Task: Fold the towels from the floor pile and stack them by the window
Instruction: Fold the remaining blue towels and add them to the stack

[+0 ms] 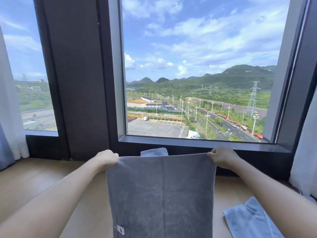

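Note:
A grey towel (161,194) hangs spread out in front of me, with a vertical crease down its middle and a small label near its lower left edge. My left hand (107,159) pinches its top left corner. My right hand (222,156) pinches its top right corner. Behind the towel's top edge, against the wall under the window, a light blue folded towel (154,152) peeks out; most of it is hidden. A light blue towel (248,220) lies rumpled on the floor at the lower right.
A large window (197,138) with a dark sill fills the wall ahead, a narrower one to the left. White and blue curtains (10,134) hang at the far left and at the right edge. The wooden floor (42,176) stretches out on both sides.

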